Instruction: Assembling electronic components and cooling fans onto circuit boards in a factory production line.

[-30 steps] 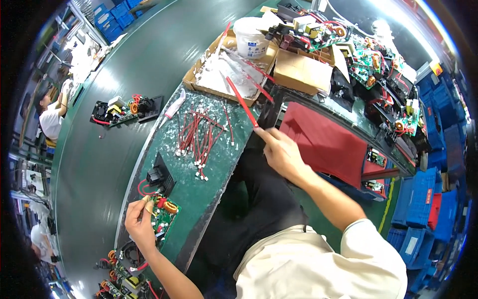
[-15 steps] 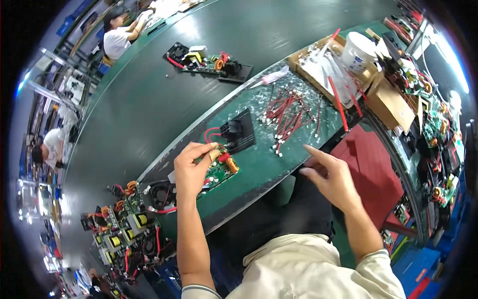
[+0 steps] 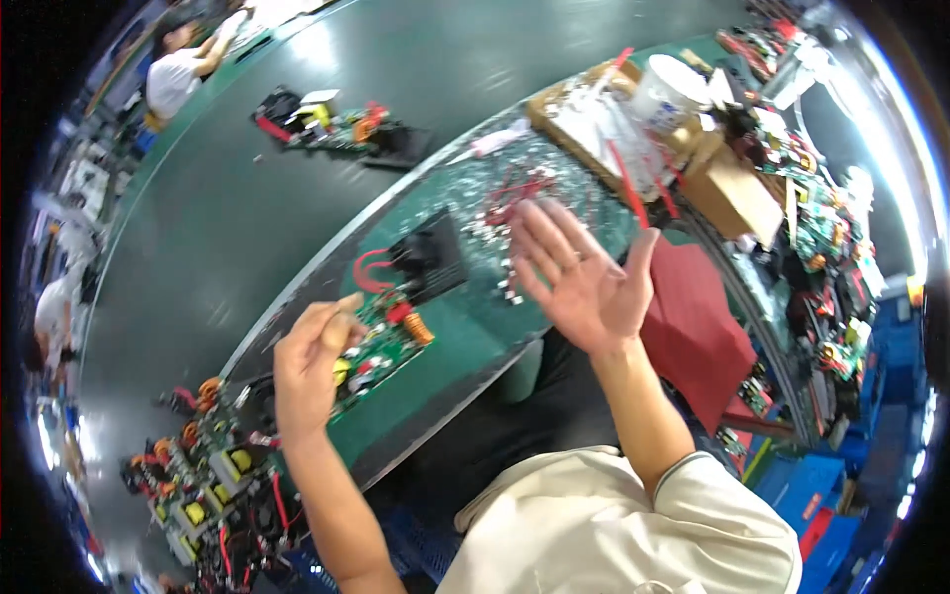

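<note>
A green circuit board [image 3: 394,348] with an orange coil and a red part lies on the bench mat. My left hand [image 3: 315,358] is at its left side, fingers curled in a pinch; what they hold, if anything, is hidden. Beyond the board, a black plate [image 3: 450,265] carries a black block with a looped red cable [image 3: 364,271]. My right hand [image 3: 582,285] is raised palm up, fingers stretched out and holding nothing. It partly covers a pile of thin red wires [image 3: 515,191] with small white connectors.
Another board assembly [image 3: 341,129] sits on the dark surface beyond. Several boards [image 3: 213,480] are heaped at lower left. At the right are a cardboard tray [image 3: 554,116], a white bucket [image 3: 668,91], a brown box [image 3: 734,193] and red sheets [image 3: 688,327]. A person [image 3: 175,74] works at upper left.
My right hand has moved left and up, turning its palm upward over the wires. My left hand has drawn back toward the board's left side. The whole view has shifted.
</note>
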`<action>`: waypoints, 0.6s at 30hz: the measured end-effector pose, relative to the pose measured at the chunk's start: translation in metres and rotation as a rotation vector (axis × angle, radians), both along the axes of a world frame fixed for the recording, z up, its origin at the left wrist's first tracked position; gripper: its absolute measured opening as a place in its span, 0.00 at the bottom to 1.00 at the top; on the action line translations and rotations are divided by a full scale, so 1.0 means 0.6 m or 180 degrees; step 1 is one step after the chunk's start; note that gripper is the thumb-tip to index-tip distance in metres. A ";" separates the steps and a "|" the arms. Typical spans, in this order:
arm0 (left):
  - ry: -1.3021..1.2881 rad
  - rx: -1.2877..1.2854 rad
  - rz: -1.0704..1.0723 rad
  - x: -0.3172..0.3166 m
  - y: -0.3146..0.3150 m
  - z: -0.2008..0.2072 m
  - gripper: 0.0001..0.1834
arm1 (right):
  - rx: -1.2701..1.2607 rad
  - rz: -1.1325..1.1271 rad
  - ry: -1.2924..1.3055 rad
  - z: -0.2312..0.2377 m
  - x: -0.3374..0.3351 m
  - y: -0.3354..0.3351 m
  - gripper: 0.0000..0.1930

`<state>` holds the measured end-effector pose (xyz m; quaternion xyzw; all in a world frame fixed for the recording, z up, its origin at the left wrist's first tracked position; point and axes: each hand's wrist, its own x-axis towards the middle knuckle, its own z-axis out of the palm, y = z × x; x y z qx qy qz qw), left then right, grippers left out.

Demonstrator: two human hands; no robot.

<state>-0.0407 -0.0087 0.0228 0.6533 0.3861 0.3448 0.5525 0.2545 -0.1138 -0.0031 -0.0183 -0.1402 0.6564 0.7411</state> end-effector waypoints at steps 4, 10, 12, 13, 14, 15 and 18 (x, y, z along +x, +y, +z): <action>0.0044 -0.0042 -0.0201 0.017 0.011 -0.003 0.12 | -0.0237 -0.0076 -0.0035 -0.004 0.015 -0.024 0.57; 0.0197 0.0100 0.0133 0.030 0.013 -0.016 0.10 | -0.0044 -0.0041 -0.0237 -0.026 0.016 -0.035 0.52; 0.0344 0.0285 0.0323 0.033 0.010 -0.016 0.11 | -0.0869 -0.0339 -0.1533 -0.038 0.013 -0.032 0.42; 0.0470 0.0119 0.0483 0.044 0.005 -0.004 0.13 | -0.1304 -0.0629 -0.2639 -0.044 0.011 -0.029 0.33; 0.0399 0.0284 0.0452 0.045 0.005 -0.007 0.13 | -0.1365 -0.0722 -0.3072 -0.049 0.004 -0.023 0.26; 0.0439 0.0470 0.0398 0.058 0.006 -0.010 0.12 | -0.1549 -0.0871 -0.3492 -0.047 -0.011 -0.015 0.24; 0.0645 0.0830 0.0325 0.072 0.008 -0.010 0.10 | -0.1891 -0.1128 -0.4695 -0.062 -0.077 0.034 0.29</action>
